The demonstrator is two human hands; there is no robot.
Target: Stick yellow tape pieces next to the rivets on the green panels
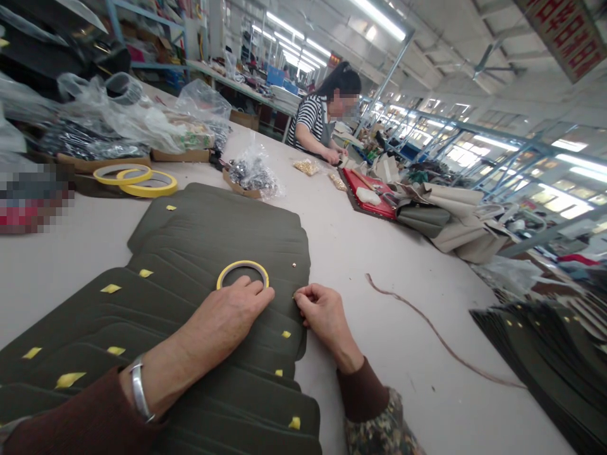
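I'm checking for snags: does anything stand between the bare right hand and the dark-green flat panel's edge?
Nothing visible does: the right hand has its fingertips at the edge of the panel. The yellow, ring-shaped tape roll is farther left, at the left hand.

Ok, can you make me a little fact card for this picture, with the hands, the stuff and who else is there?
Panels: dark green panels, overlapping, dotted with yellow tape pieces
Left hand: curled over a yellow tape roll
Right hand: fingers pinched together at a panel's right edge
Back left: two more tape rolls, overlapping
Right side: loose brown cord on the table
Other person: striped top, across the table
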